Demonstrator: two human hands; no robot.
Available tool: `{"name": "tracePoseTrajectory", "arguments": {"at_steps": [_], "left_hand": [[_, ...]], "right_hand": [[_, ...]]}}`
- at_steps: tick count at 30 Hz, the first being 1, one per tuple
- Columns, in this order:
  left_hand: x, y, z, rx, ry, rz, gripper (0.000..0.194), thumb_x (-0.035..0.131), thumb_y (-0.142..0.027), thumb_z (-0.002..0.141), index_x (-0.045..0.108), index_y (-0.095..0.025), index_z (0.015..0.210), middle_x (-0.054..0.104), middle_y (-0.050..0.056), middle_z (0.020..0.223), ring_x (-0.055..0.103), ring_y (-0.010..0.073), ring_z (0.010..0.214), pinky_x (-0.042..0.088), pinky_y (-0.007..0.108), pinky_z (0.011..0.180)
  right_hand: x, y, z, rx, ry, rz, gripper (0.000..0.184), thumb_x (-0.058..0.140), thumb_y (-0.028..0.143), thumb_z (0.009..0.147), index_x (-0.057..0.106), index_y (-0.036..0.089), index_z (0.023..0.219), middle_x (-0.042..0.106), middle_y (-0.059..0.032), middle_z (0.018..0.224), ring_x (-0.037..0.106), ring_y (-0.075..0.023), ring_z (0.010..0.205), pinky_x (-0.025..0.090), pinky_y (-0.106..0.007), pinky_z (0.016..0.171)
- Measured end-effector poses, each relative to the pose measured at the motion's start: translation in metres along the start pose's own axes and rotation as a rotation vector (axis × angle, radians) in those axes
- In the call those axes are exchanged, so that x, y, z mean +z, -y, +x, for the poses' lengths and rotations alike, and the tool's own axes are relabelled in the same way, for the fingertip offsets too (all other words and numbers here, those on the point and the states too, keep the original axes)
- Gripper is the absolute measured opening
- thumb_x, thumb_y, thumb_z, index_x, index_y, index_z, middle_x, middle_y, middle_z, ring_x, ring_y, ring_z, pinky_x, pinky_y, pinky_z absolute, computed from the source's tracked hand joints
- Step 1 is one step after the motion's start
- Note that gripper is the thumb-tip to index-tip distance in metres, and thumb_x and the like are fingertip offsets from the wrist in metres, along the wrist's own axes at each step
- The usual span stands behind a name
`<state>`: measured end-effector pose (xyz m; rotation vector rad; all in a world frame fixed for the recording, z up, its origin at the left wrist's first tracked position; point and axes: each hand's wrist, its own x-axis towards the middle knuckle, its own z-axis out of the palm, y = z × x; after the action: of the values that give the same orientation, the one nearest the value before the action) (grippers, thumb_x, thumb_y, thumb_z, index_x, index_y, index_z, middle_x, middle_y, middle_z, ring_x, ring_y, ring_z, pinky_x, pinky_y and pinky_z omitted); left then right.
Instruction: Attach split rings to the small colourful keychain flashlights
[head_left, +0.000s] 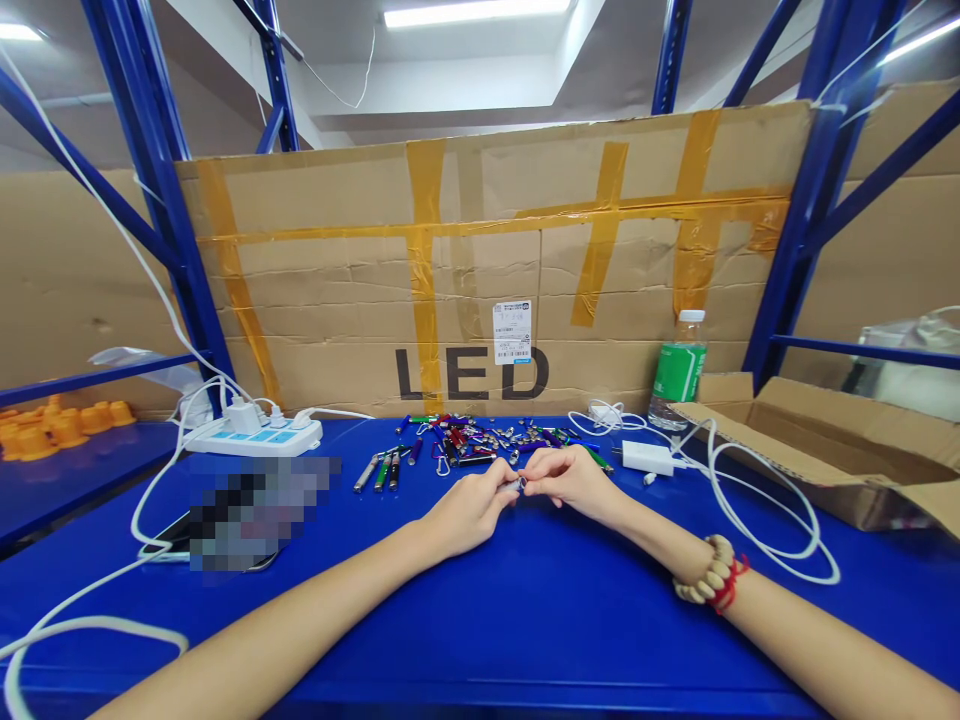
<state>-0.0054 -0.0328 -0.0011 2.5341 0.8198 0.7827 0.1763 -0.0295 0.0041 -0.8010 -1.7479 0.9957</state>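
Note:
My left hand (466,508) is closed, its thumb and fingers pinching a small silver metal tube (513,486). At the tube's right end, my right hand (571,480) is closed in a pinch on what looks like a tiny metal ring (523,483); the fingertips partly hide it. Just beyond both hands lies a loose pile of small coloured metal tubes and clips (480,437), in red, blue, green, purple and silver. Left of the pile, a silver tube (366,473), a green tube (383,471) and a black tube (394,472) lie side by side. A small carabiner clip (442,463) is near them.
On the blue table (480,620), a power strip (259,437) with cables and a blurred phone-like object (169,540) lie left. To the right are a white charger (648,458), a looped cable (814,525), a bottle (679,372) and an open cardboard box (825,495). Cardboard (337,300) stands behind.

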Motion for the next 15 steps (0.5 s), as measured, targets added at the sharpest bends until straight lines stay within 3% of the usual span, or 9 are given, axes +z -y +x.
{"name": "tracePoseTrajectory", "arguments": {"at_steps": [7,15], "left_hand": [[0.0004,-0.0001,-0.0007,0.003,-0.046,0.039,0.010,0.034,-0.024,0.087,0.043,-0.020,0.089,0.063,0.003,0.088,0.060,0.0147,0.076,0.042,0.023,0.065],[0.0019,0.0022,-0.0001,0.027,-0.153,0.107,0.010,0.037,-0.023,0.086,0.046,-0.021,0.087,0.063,0.002,0.089,0.060,0.0148,0.079,0.043,0.023,0.067]], "right_hand": [[0.0018,-0.0026,-0.0008,0.063,-0.046,-0.079,0.029,0.073,0.040,0.054,0.063,0.013,0.056,0.058,-0.0005,0.058,0.040,-0.0034,0.037,0.030,-0.018,0.033],[0.0057,-0.0015,0.0002,0.171,-0.107,-0.164,0.037,0.069,0.047,0.057,0.062,0.012,0.062,0.048,0.0044,0.043,0.036,-0.0033,0.035,0.023,-0.019,0.038]]}}
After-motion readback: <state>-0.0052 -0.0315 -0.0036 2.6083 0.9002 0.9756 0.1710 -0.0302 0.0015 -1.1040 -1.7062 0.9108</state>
